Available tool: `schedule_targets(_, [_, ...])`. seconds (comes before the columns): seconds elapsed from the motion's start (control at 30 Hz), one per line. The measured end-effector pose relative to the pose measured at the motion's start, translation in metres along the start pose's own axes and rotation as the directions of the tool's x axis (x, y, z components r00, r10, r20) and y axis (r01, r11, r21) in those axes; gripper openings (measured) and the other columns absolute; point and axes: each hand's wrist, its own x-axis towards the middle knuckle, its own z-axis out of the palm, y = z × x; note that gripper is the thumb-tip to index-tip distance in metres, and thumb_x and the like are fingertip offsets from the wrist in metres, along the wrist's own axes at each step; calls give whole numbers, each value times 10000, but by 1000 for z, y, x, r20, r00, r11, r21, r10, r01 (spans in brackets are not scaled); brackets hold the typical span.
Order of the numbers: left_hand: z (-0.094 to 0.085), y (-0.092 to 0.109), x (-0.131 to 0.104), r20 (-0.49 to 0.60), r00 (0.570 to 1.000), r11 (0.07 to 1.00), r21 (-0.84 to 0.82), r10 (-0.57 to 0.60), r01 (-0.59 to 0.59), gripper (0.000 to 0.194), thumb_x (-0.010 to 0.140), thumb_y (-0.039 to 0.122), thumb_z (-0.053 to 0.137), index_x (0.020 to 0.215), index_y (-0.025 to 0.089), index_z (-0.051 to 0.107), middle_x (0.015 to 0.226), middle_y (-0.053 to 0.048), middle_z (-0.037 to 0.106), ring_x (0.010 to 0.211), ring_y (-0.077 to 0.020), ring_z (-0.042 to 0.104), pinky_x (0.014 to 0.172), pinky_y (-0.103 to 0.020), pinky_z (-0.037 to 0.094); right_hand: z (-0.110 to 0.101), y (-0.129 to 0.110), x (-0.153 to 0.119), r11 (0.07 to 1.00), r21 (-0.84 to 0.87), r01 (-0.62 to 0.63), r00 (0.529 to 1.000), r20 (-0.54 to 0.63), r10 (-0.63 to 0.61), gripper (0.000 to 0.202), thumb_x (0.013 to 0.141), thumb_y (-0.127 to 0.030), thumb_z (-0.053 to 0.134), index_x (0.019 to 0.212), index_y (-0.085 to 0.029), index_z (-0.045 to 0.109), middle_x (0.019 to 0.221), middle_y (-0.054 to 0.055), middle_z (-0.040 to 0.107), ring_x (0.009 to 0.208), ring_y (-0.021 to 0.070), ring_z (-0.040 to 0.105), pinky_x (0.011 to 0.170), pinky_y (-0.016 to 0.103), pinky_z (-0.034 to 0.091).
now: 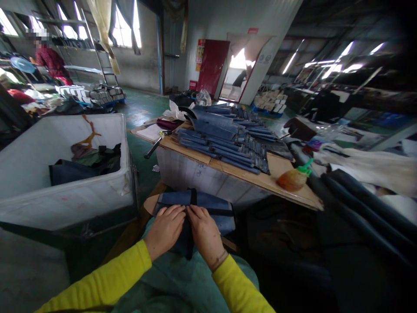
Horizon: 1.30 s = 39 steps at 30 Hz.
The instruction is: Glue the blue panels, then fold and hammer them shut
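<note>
A flat blue piece (pixel 208 200) of leather- or rubber-like sheet lies across my lap, with a black strip (pixel 193 196) running over it and another along its right part. My left hand (pixel 167 228) is closed at the near edge of the piece, its fingers bent together over the black strip. Beside it, almost touching, my right hand (pixel 204 230) pinches at the same strip. The fingertips of both hands are partly hidden. Below them a dark end of the strip hangs down over my green apron (pixel 182 282).
Ahead, a cardboard-topped table (pixel 280 167) bears stacked blue pieces (pixel 224 139), a bottle with a green nozzle (pixel 295 177) and a hammer-like tool (pixel 156 144). A white bin (pixel 97 191) with fabric stands left. Dark rolls (pixel 368 204) lie right. A person (pixel 50 61) is far left.
</note>
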Motion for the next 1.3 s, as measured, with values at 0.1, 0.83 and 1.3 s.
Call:
schedule_targets(0.1, [-3,-7,-5,-16,1000,1000,15,4,-4,288,904,167,378,1128,160,559,1232,-77,568,1172,-220,466,943,-404,368,4,-9,5,1000,-7,-4,1000,19,4,426,845,-50,414,1239,-174,521,1223,82,551,1097,191,467,914,321,446])
schedule_targets(0.83, [-12,-68,-44,-80,983,985,12,-168,170,349,861,138,405,1198,165,489,1229,-89,560,1146,-212,490,929,-394,394,34,-64,56,993,-33,117,985,134,-112,390,888,-117,362,1251,-164,497,1254,87,535,1083,192,491,866,329,465])
schedule_targets(1.3, [-17,-44,-28,-46,989,982,119,-141,146,375,918,271,395,1276,188,471,1238,-85,548,1137,-242,461,936,-413,343,8,-18,22,994,-96,58,994,96,-48,433,860,-68,393,1266,-177,496,1285,59,516,1114,199,471,937,324,420])
